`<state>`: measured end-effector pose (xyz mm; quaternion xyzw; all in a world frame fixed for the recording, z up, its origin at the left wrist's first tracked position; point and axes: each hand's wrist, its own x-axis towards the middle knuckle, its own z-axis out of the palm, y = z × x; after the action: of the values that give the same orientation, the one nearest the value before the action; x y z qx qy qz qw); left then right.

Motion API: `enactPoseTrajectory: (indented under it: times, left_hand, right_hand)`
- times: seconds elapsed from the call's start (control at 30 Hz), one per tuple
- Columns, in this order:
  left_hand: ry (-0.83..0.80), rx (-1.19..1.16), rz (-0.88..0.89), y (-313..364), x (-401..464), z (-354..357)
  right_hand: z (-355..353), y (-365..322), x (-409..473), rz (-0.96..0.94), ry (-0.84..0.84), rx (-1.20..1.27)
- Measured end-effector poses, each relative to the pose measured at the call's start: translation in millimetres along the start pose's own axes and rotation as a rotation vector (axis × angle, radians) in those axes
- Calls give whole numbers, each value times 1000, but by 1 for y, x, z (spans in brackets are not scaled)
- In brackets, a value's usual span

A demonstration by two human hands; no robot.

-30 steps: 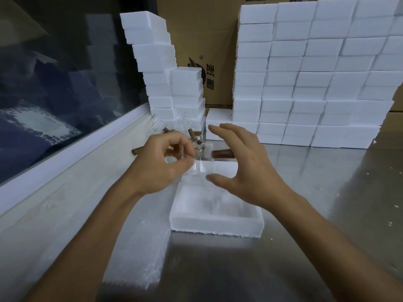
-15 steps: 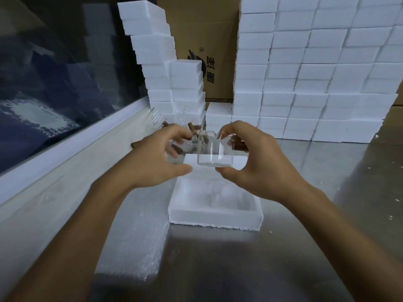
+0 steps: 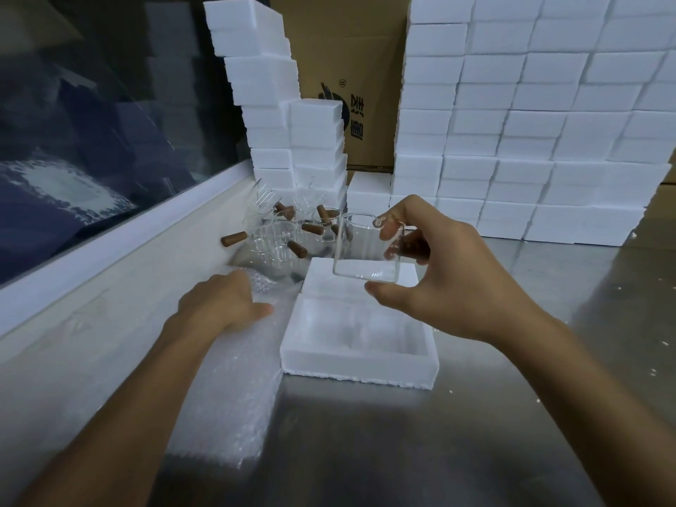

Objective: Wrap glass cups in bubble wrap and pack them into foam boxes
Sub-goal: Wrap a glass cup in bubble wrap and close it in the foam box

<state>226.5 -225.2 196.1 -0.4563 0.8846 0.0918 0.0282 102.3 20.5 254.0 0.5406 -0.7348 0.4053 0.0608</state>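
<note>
Our right hand [image 3: 450,283] pinches the bare glass cup [image 3: 367,247] between thumb and fingertips, above the open foam box [image 3: 360,364]. Our left hand [image 3: 223,305] presses down on the bubble wrap [image 3: 234,393] on the worktop [image 3: 494,433]; its fingers are hidden. With only 1 light pinch, the smooth cup could slip and crack.

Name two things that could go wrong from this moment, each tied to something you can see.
1. The right hand alone holds the bare glass cup in the air above the open foam box; that one-handed grip on smooth glass could slip.
2. The left hand reaches onto the bubble wrap close to the cluster of other cups; pulling a sheet may knock them.
</note>
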Motion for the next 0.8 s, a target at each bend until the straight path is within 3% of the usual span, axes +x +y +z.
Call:
enactPoseTrajectory:
  times: [0.23,0.43,0.6,0.8]
  left_hand:
    - [57,-37,67,-1,0,-4]
    - [331,-160,125,-7,-6,-23]
    - [568,-423,490,1,-20,-40]
    - [743,-354,842,17,-40,-53]
  right_hand:
    - [-6,0,2,22,0,-69]
    - [-6,0,2,10,-9,-105]
    - [-8,0,3,28,5,-74]
    - [-19,1,3,66,32,-43]
